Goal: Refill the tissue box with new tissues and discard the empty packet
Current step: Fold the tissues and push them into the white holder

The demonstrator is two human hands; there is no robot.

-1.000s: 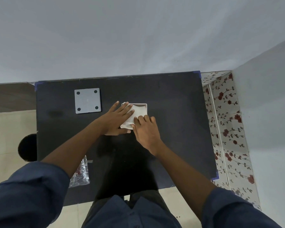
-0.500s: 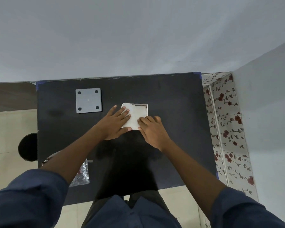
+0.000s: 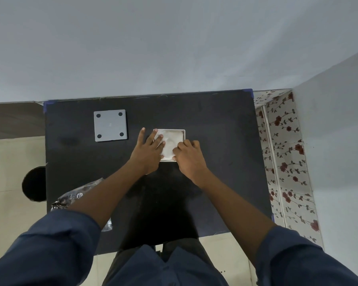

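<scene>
A white square tissue box (image 3: 184, 133) stands open on the black table (image 3: 219, 124), with a stack of white tissues (image 3: 173, 138) lying inside it. My left hand (image 3: 148, 154) rests flat on the stack's left side, fingers spread. The fingers of my right hand (image 3: 190, 158) curl onto the stack's near right corner and hide the box's near right edge. The crumpled clear plastic packet (image 3: 77, 195) lies at the table's near left edge, partly hidden under my left forearm.
A grey square lid (image 3: 110, 125) with dark corner dots lies flat to the left of the box. A round black object (image 3: 34, 184) stands on the floor beside the table's left edge. A floral-patterned strip (image 3: 285, 162) and a wall border the table's right side.
The tissue stack has gone from tilted over the box's near edge to lying down inside it. Both hands moved forward with it, and the left fingers spread flat.
</scene>
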